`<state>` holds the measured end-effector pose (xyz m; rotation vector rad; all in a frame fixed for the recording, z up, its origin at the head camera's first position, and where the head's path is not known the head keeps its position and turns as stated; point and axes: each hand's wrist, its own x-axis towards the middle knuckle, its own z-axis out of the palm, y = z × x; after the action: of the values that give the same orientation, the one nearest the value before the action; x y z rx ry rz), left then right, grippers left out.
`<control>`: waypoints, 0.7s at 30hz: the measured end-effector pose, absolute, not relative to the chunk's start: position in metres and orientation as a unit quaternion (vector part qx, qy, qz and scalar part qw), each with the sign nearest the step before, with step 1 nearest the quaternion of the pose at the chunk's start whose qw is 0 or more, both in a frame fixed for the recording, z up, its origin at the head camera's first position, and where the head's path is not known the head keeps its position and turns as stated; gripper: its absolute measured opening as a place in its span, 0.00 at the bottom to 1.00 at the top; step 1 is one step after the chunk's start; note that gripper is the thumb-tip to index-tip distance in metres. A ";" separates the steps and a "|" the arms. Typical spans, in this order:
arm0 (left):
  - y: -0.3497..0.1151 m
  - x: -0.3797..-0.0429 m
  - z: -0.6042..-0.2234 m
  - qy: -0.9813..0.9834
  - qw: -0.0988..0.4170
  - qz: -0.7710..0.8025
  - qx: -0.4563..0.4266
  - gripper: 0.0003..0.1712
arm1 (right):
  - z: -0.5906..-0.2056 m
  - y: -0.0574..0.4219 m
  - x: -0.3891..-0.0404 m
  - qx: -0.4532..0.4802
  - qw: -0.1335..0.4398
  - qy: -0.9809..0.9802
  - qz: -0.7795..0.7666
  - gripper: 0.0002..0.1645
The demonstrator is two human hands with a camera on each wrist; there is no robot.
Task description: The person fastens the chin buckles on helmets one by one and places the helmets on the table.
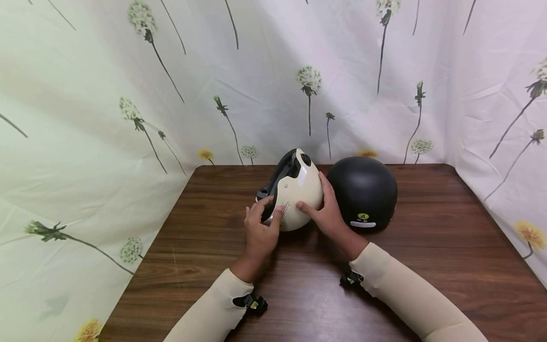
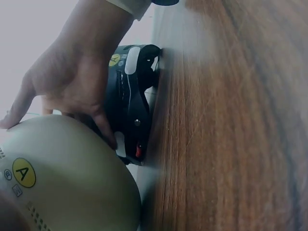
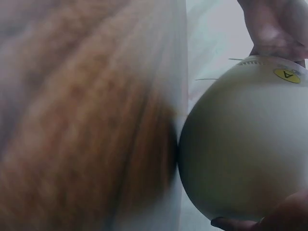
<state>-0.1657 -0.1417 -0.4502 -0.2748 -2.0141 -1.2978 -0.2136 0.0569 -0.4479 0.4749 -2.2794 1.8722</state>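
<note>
A cream helmet (image 1: 295, 199) is tilted on the table, its dark-lined opening facing left; in the right wrist view its shell (image 3: 240, 144) meets the tabletop. My left hand (image 1: 261, 232) grips its lower rim, thumb outside on the shell and fingers at the opening. My right hand (image 1: 329, 213) holds the rounded back of the shell between spread thumb and fingers, and shows again in the left wrist view (image 2: 72, 72). A yellow sticker marked A (image 2: 24, 172) is on the shell. Close on the right stands a black helmet (image 1: 362, 190), touched by neither hand.
The brown wooden table (image 1: 205, 266) ends at a back edge just behind both helmets. A white flower-printed cloth (image 1: 265, 95) hangs behind and along the sides. Dark wrist devices (image 1: 252, 303) are strapped over the pale sleeves.
</note>
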 end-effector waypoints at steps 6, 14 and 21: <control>-0.142 -0.164 -0.444 -0.791 0.325 -0.508 -0.105 0.20 | -0.454 0.055 -0.214 0.162 0.066 -0.740 0.650 0.64; -0.144 -0.172 -0.422 -0.795 0.305 -0.507 -0.136 0.30 | -0.455 0.055 -0.214 0.162 0.066 -0.742 0.647 0.66; -0.141 -0.178 -0.406 -0.793 0.255 -0.539 -0.129 0.28 | -0.454 0.053 -0.214 0.159 0.058 -0.741 0.650 0.66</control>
<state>-0.1779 -0.1414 -0.4055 -0.3492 -2.1528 -1.4638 -0.2137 0.0527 -0.4535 0.4833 -2.2449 1.9705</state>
